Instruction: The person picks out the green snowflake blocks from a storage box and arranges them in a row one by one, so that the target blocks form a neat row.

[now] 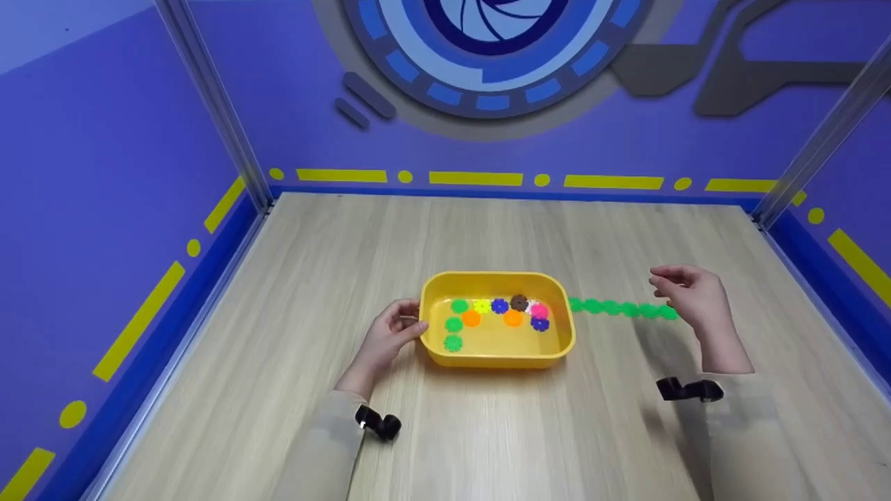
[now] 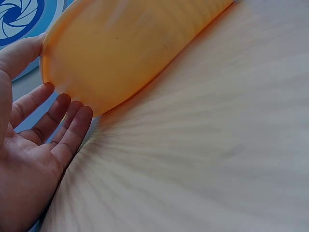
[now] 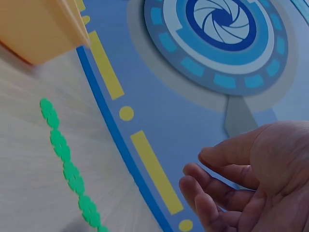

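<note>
A yellow plastic tub (image 1: pixel 498 360) sits mid-table, holding several small flower-shaped interlocking discs. Green discs (image 1: pixel 453 324) lie along its left side; yellow, blue, brown, pink and orange ones (image 1: pixel 513 318) are spread along its far and right parts. My left hand (image 1: pixel 388 337) grips the tub's left end, thumb at the rim and fingertips against the outer wall (image 2: pixel 96 63). To the right of the tub runs a chain of joined green discs (image 1: pixel 611 307). Above the chain's right end hovers my right hand (image 1: pixel 699 299), its fingers loosely bent with nothing between them.
The wooden tabletop (image 1: pixel 334 243) is enclosed by blue printed panels (image 1: pixel 487 149) at the back and both sides. Metal posts (image 1: pixel 221 111) stand at the back corners. Each wrist carries a small black camera (image 1: pixel 378 422).
</note>
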The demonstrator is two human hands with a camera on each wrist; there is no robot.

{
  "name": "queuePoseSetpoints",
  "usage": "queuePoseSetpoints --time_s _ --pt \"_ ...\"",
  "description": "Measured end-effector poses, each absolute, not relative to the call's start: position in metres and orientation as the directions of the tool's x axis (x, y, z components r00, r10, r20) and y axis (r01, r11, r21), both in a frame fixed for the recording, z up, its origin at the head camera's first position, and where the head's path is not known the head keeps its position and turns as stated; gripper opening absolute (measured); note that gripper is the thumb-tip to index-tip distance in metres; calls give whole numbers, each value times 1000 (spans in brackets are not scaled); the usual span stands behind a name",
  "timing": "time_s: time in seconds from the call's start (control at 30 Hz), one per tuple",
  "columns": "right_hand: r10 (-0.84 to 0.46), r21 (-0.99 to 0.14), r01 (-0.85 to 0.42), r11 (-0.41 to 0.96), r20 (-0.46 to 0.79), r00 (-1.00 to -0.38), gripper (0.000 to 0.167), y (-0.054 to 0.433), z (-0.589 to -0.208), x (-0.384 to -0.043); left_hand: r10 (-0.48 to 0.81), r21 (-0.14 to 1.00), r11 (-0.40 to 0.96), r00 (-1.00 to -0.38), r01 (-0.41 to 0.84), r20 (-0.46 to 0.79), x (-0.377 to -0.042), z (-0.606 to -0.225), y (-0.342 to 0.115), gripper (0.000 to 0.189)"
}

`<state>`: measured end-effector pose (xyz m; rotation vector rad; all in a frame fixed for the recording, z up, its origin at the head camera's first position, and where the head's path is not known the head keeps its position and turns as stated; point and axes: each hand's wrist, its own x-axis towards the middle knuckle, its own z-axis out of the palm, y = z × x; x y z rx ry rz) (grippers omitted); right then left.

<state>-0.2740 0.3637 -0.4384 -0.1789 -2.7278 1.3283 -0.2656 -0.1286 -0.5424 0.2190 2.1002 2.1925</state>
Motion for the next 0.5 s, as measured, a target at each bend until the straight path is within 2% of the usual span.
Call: queuePoseSetpoints --time_s 0.5 --pt "47 -790 -22 613 63 -997 43 320 -427 -270 164 999 -45 -986 19 26 -265 -541 -128 45"
